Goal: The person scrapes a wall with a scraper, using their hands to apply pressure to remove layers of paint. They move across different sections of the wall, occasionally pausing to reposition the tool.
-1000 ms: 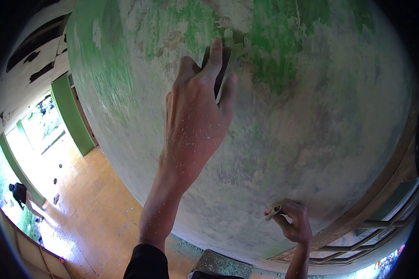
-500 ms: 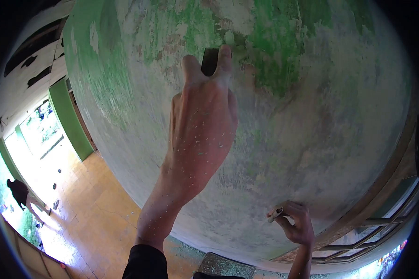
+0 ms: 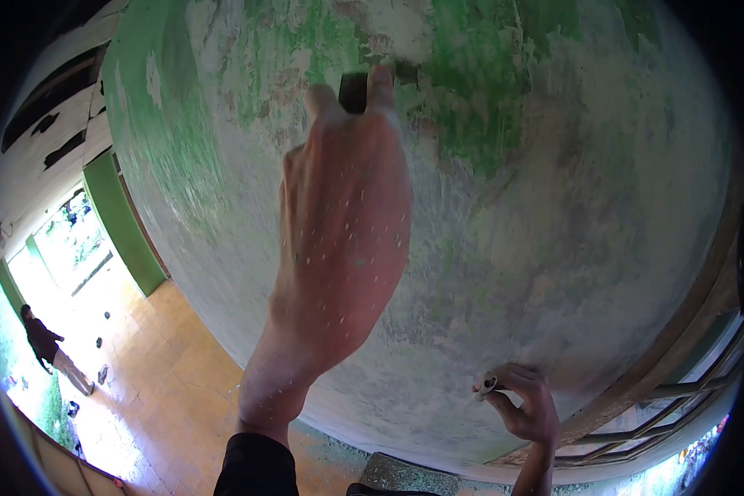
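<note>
Fingers of the left hand [image 3: 343,223] are clamped on a dark scraper [image 3: 353,91], which is pressed flat against the wall [image 3: 570,207] high up, at the edge of a patch of flaking green paint [image 3: 479,91]. Only the top of the tool is seen between the index finger and the thumb (the rest is hidden behind the hand). The back of the hand and wrist is dotted with pale paint flecks, and a black sleeve [image 3: 256,467] is seen at the forearm's end.

Lower right, the right hand [image 3: 525,405] is curled shut around a small pale cylindrical object [image 3: 487,385], held just against the wall; what it is cannot be told.

A wooden window frame [image 3: 678,364] is seen at the right edge. Far left, an orange tiled floor [image 3: 165,372] leads to a bright doorway, where another person [image 3: 50,347] in dark clothing is standing.
</note>
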Action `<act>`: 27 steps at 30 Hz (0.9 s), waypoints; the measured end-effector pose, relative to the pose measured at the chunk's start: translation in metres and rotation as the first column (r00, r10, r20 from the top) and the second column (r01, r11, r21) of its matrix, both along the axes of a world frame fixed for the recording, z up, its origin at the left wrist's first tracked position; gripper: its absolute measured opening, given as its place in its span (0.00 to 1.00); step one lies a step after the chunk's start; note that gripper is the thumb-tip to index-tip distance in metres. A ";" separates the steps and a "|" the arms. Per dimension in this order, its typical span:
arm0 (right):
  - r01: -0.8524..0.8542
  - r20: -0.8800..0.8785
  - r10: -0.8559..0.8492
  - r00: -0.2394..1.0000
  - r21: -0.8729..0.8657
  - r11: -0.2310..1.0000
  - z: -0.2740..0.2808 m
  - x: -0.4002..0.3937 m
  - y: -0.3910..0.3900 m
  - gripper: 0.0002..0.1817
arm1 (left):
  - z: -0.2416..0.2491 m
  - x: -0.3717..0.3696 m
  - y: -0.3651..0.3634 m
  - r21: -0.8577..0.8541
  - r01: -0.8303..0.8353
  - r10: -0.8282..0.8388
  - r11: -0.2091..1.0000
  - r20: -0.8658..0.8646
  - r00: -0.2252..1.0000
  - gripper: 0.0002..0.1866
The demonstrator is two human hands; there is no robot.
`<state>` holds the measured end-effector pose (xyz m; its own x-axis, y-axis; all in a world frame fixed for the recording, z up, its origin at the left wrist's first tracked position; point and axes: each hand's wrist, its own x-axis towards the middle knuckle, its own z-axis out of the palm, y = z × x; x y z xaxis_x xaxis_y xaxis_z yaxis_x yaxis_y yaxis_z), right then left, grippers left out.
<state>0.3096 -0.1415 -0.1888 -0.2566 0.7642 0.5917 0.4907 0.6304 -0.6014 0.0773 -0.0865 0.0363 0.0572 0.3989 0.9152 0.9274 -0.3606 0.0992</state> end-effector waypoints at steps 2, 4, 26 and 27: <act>-0.004 -0.004 0.004 1.000 0.003 1.000 0.003 -0.001 0.001 0.07 | -0.001 0.000 -0.002 -0.025 -0.020 0.020 0.999 0.000 1.000 0.25; 0.000 -0.008 0.000 1.000 -0.011 1.000 0.003 0.000 0.000 0.08 | 0.002 -0.001 -0.004 -0.057 0.009 -0.009 0.998 -0.003 1.000 0.25; -0.051 -0.009 0.051 0.999 0.038 0.998 0.000 0.002 0.004 0.09 | -0.007 0.013 -0.006 -0.061 -0.024 0.029 0.998 0.082 0.996 0.29; -0.047 -0.011 0.048 0.999 0.038 0.998 0.000 0.003 0.004 0.09 | -0.002 0.011 -0.007 -0.047 -0.019 0.022 0.999 0.052 0.998 0.29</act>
<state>0.3129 -0.1377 -0.1883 -0.2851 0.7283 0.6231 0.4526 0.6753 -0.5823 0.0886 -0.0933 0.0344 0.0011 0.4413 0.8974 0.9278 -0.3353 0.1638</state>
